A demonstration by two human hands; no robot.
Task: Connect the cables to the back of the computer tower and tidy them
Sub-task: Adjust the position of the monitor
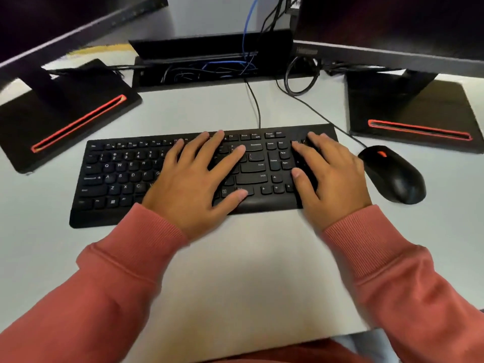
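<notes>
Two hands down flat on the keyboard [167,176]. Left hand [193,179] spread loose over the middle keys, fingers straight, gripping nothing. Right hand [330,176] spread over the number pad end, equally relaxed, also gripping nothing. Black mouse [392,174] just right of the keyboard, untouched. Cables [209,68] bundled in the open desk tray [146,79] behind the keyboard, blue strand tangled among black ones. Keyboard lead [255,103] running from the keyboard's back edge into that tray; mouse lead [317,112] looping there too. Computer tower nowhere in view, likely behind or below. No plug taken up yet, by the look of it. Best next: lift off the keys, reach beyond the keyboard, trace one lead at a time to its plug. Worth separating blue from black first to avoid dragging the whole bundle.
</notes>
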